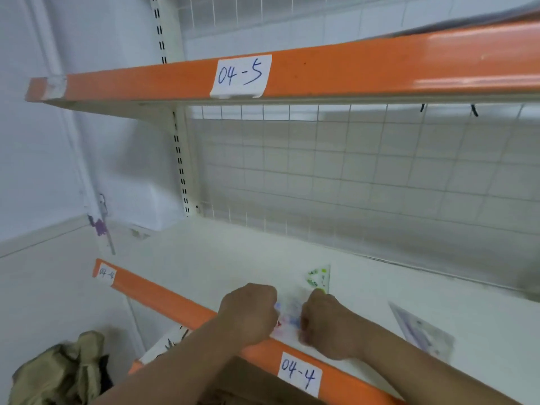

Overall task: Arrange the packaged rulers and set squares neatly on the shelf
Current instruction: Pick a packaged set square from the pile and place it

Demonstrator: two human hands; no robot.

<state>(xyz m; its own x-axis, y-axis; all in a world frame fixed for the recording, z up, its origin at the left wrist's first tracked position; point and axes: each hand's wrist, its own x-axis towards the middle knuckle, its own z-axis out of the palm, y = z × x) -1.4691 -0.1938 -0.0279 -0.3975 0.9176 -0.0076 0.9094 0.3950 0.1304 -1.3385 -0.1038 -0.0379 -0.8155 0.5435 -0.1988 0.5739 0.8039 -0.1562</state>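
1) shelf (204, 258): white deck, orange front lip, tag 04-4.
2) pack (289, 315): clear w/ red-blue print, blurred; flat at near edge, centre, gripped by left hand (248, 312) and right hand (324, 325).
3) green set square (319, 277): flat, just beyond pack.
4) purple set square (423, 331): clear sleeve, flat, well right, skewed.

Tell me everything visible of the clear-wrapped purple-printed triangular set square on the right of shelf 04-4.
The clear-wrapped purple-printed set square is a flat triangle of see-through plastic with pale lilac markings and a few greenish specks, blurred. It lies flat on the white shelf board, narrow corner toward the wire back, wide end toward the front. Only the board plainly touches it. It sits apart, right of the red-and-blue printed pack gripped by the left hand and right hand.
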